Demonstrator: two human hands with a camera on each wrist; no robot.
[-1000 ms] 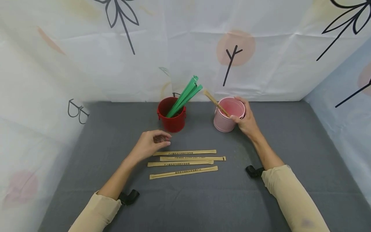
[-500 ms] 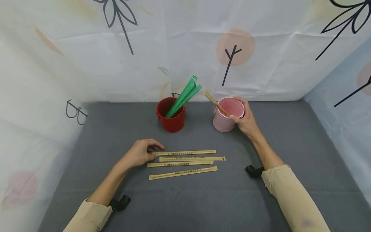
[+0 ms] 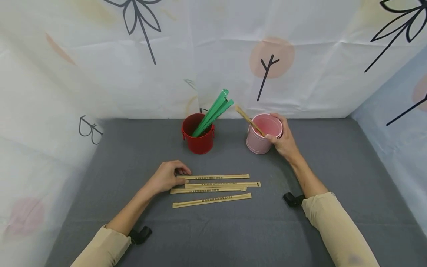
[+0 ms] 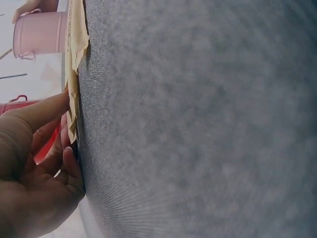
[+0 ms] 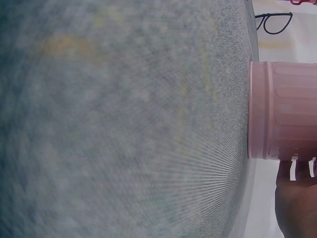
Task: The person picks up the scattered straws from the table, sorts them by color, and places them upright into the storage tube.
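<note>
In the head view my left hand (image 3: 166,176) is at the left end of the farthest tan paper-wrapped straw (image 3: 217,177), its thumb and fingers pinching that end. The left wrist view shows the thumb against the tan wrapper (image 4: 73,101), the fingers partly hidden behind. Just nearer lie several more wrapped straws, the nearest one (image 3: 211,200) set slightly apart. My right hand (image 3: 283,142) grips the pink bucket (image 3: 258,144) by its right side, thumb at the rim. One tan wrapped straw (image 3: 248,119) leans leftward out of this bucket.
Left of the pink bucket stands a red bucket (image 3: 200,145) with several green wrapped straws (image 3: 213,113) leaning right. A grey cloth (image 3: 233,233) covers the table, and a printed white curtain (image 3: 213,55) hangs behind it.
My left hand has come down from near the red bucket to the left end of the farthest straw, then closed in slightly rightward. My right hand stays on the pink bucket.
</note>
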